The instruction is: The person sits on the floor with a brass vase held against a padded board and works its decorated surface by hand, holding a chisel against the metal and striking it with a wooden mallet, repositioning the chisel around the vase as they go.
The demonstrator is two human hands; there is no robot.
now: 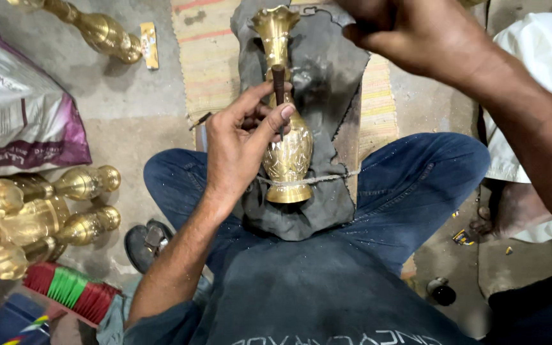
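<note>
A brass vase (287, 153) with an engraved belly lies on a dark grey pad (327, 70) between my knees, tied down by a string across its foot. My left hand (241, 137) pinches a short dark chisel (278, 83) upright against the vase's neck. Raised above the pad near the top edge, my right hand (410, 32) is closed; what it holds is hidden.
Several brass vases (84, 182) lie at the left, one more (100, 30) at the top left. A printed sack (14, 108) sits at left, a striped mat (209, 51) under the pad. Another person's bare foot (512, 214) and white garment are at right.
</note>
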